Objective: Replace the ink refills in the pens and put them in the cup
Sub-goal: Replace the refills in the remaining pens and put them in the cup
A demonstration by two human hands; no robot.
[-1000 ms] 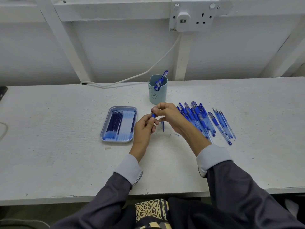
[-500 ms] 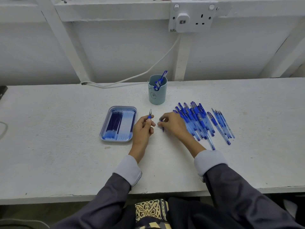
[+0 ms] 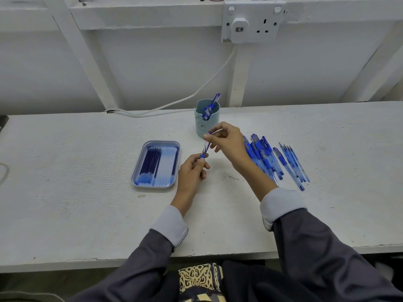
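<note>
Head view: the left hand [image 3: 192,171] pinches a blue pen tip piece [image 3: 203,154] while the right hand's [image 3: 226,140] fingers grip a thin dark ink refill [image 3: 208,144] above mid-bench. A few pens stand in the pale-green plastic cup [image 3: 206,125] near the back edge; many blue pens [image 3: 261,158] wait rightward, so I'd judge most work remains.

A plain workshop-style bench station. A rough white-painted worktop [image 3: 65,182] meets a white panelled wall braced with bare painted struts [image 3: 87,62]. Well beyond the fingers, a surface-mounted white double wall socket [image 3: 253,22] carries a white plug whose white cable [image 3: 174,103] trails down onto the bench. Left of the fingers sits a rectangular blue plastic tray [image 3: 139,168].
</note>
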